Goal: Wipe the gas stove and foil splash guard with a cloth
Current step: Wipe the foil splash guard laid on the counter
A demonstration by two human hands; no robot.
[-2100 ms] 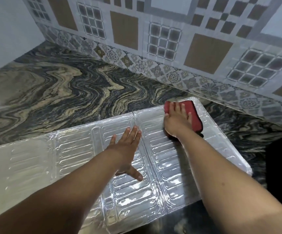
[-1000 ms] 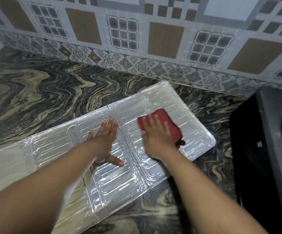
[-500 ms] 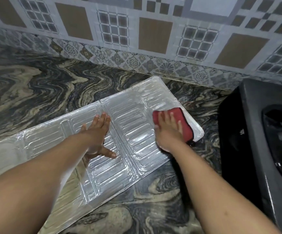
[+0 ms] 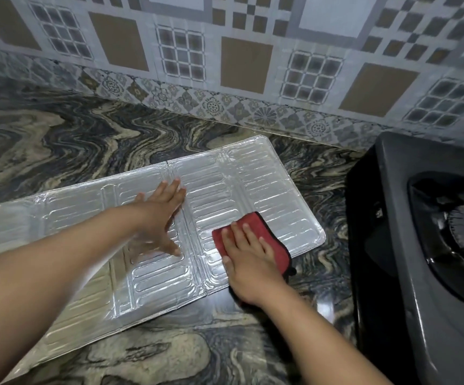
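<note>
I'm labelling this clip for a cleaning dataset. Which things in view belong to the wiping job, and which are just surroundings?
Part of the job:
red cloth
foil splash guard
gas stove
right hand, flat on the cloth
left hand, steadying the guard

Surroundings:
marble countertop
tiled wall

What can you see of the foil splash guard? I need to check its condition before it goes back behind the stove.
The foil splash guard is a shiny silver sheet embossed with rows of oblong ribs and divided by fold lines into panels. It lies unfolded and flat on the marbled countertop, left of the gas stove and apart from it. The left hand presses on a middle panel; the right hand presses a red cloth on its right panel's near edge.
</note>
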